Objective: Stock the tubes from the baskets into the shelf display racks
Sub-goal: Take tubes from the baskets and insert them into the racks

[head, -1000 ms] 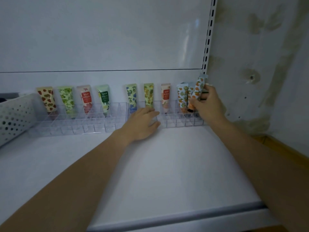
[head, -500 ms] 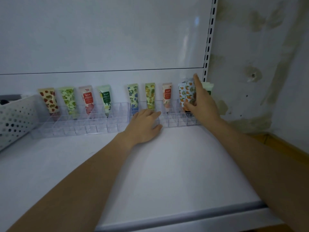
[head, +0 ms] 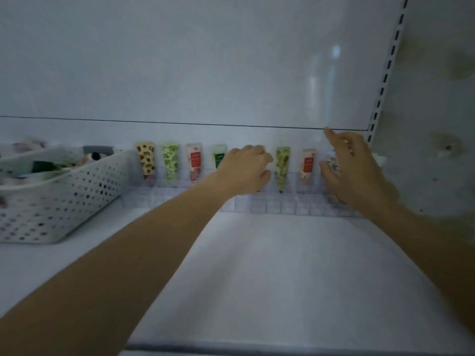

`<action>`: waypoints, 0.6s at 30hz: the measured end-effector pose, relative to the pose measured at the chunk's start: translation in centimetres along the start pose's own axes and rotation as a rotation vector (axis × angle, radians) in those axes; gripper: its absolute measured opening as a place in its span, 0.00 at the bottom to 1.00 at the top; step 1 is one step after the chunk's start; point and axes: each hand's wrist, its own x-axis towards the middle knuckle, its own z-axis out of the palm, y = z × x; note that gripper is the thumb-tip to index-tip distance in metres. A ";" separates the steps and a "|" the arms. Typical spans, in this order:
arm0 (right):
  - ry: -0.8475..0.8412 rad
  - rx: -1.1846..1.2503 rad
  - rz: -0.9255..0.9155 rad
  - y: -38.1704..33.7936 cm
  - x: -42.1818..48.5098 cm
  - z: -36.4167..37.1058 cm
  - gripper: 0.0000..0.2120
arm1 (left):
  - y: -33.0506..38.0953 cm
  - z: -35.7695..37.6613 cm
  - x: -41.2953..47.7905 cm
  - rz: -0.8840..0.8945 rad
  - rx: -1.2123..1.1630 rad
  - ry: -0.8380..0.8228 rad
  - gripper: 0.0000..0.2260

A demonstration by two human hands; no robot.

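Note:
Two clear display racks (head: 282, 207) stand in a row against the shelf's back wall, with tubes upright in them: a strawberry tube (head: 145, 160), a green tube (head: 170, 161), a red-label tube (head: 194, 163), a dark green tube (head: 218, 157), a yellow-green tube (head: 282, 167) and a peach tube (head: 307, 163). My left hand (head: 246, 172) rests over the racks' middle with loosely bent fingers, hiding the tube behind it. My right hand (head: 352, 168) hovers at the right end, fingers spread, index raised. It covers most of the orange-print tubes (head: 333, 165).
A white perforated basket (head: 64, 194) with several loose tubes sits on the shelf at the left, touching the rack's end. A slotted shelf upright (head: 385, 73) runs up the right side, with a stained wall (head: 437, 98) beyond it. The white shelf board (head: 282, 278) lies in front.
My right hand has let go of the orange-print tube it was putting in the rack and spread its fingers. My left hand rose from the rack's front edge to over the tubes.

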 end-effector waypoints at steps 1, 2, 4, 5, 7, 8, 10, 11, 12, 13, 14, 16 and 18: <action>0.003 0.018 -0.063 -1.7 0.9 0.2 0.28 | -2.2 -1.8 -0.4 -0.022 0.006 -0.028 0.17; -0.007 0.039 -0.124 -3.8 1.7 0.4 0.27 | -4.4 -3.5 -1.0 -0.059 -0.003 -0.060 0.18; -0.063 0.072 -0.235 -8.3 3.7 1.2 0.27 | -8.9 -6.6 -2.7 -0.130 0.004 -0.093 0.19; -0.103 0.086 -0.290 -10.8 4.7 1.7 0.27 | -11.0 -7.7 -3.9 -0.159 0.025 -0.100 0.19; -0.178 0.092 -0.408 -15.9 6.7 3.0 0.27 | -15.2 -9.6 -6.7 -0.214 0.076 -0.108 0.18; -0.216 0.091 -0.460 -18.4 7.5 3.7 0.27 | -17.2 -10.4 -8.2 -0.247 0.096 -0.117 0.18; -0.296 0.099 -0.529 -23.2 8.8 5.2 0.27 | -20.8 -11.9 -11.0 -0.310 0.113 -0.146 0.17; -0.342 0.117 -0.546 -25.4 9.3 5.8 0.28 | -22.5 -12.5 -12.3 -0.334 0.112 -0.160 0.17; -0.388 0.149 -0.556 -27.4 9.7 6.3 0.28 | -24.0 -13.1 -13.5 -0.354 0.110 -0.170 0.16; -0.428 0.194 -0.564 -29.3 10.1 6.7 0.28 | -25.4 -13.5 -14.5 -0.372 0.107 -0.179 0.16; -0.460 0.241 -0.569 -31.1 10.3 7.0 0.28 | -26.6 -13.9 -15.5 -0.388 0.104 -0.186 0.16; -0.516 0.311 -0.558 -33.9 10.8 7.5 0.27 | -28.8 -14.1 -17.0 -0.404 0.097 -0.206 0.15; -0.591 0.344 -0.516 -35.9 11.0 8.1 0.25 | -30.6 -13.9 -18.0 -0.395 0.084 -0.235 0.14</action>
